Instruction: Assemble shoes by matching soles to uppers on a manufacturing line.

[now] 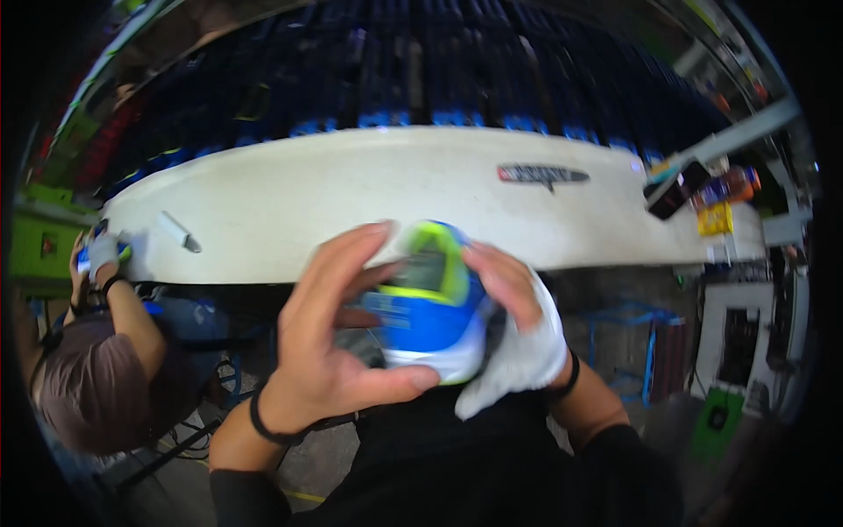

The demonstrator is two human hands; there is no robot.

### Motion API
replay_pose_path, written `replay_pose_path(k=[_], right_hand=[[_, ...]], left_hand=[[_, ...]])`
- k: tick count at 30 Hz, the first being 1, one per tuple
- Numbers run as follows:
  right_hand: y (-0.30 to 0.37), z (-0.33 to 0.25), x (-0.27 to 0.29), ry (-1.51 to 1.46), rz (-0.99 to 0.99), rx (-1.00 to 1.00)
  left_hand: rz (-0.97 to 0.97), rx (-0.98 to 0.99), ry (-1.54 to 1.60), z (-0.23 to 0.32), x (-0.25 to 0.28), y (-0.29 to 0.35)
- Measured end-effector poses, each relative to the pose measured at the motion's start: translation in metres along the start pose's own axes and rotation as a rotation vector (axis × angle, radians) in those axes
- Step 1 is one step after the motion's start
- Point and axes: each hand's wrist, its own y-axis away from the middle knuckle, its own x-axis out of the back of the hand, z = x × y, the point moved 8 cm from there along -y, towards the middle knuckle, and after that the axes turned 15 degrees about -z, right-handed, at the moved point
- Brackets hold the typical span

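Note:
Between my hands, above the near edge of the white table, is a blue shoe (430, 327) with a lime-green collar, a dark grey inside and a white sole. It is tilted and a little blurred. My bare left hand (329, 338) curves around its left side, thumb against the white sole and fingers spread toward the collar. My right hand (525, 338), in a white glove with some bare fingers showing, grips the right side near the collar. Part of the right hand's fingers is hidden behind the shoe.
The white table (351, 180) bears a white marker-like stick (178, 231) and a dark, slim tool (543, 174). A black box (676, 190) and a yellow packet (715, 219) lie at its right end. At far left, a co-worker's gloved hand (104, 252) holds something blue. Dark racks stand behind.

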Motion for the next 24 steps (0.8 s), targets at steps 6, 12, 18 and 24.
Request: replay_pose_path(k=[6, 12, 18, 24], right_hand=[[0.02, -0.015, 0.029, 0.223, 0.255, 0.003], [0.009, -0.02, 0.072, 0.257, 0.289, 0.052], [-0.103, -0.138, 0.211, 0.21, 0.577, 0.103], [-0.223, -0.125, 0.364, 1.014, 0.83, 0.35]], left_hand=[[0.255, -0.06, -0.26, -0.115, 0.065, -0.108], [0.6, 0.473, -0.959, -0.3, 0.256, -0.105], [0.418, 0.658, -0.461, -0.361, 0.268, -0.124], [0.576, 0.605, -0.428, -0.359, 0.285, -0.115]])
